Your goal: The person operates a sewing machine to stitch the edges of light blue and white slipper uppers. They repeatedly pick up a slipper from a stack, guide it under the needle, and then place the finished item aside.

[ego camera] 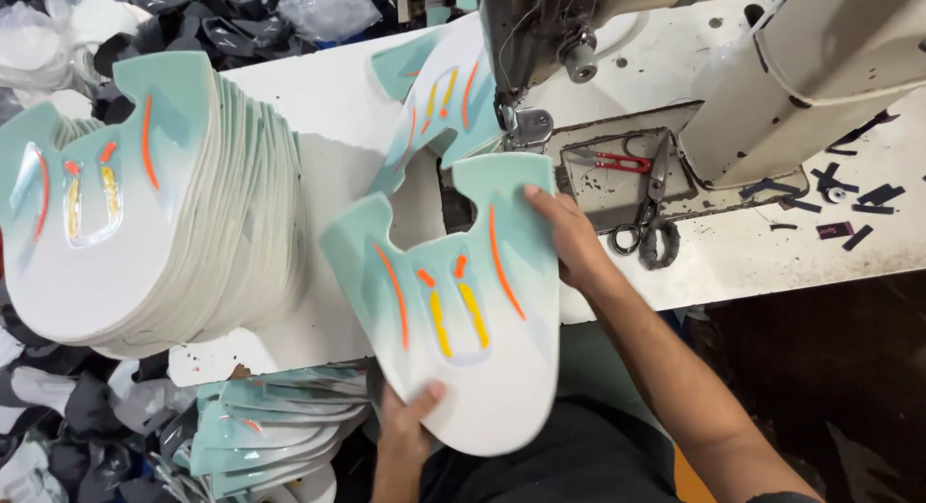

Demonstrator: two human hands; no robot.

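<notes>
Head view shows you holding a flat shoe upper panel (463, 310), mint fading to white with orange and yellow stripes, at the frame's centre just below the sewing machine (540, 40). Your left hand (410, 421) pinches its bottom white edge, and your right hand (569, 235) lies open-fingered along its right edge. It looks light, thin and floppy, so grip the rims with both hands and keep it flat on the surface (338, 127).

Left of your hands, the white table (338, 117) carries a stack (183, 223); right of them, scissors (648, 218), snips (610, 160), black scraps (849, 199).
</notes>
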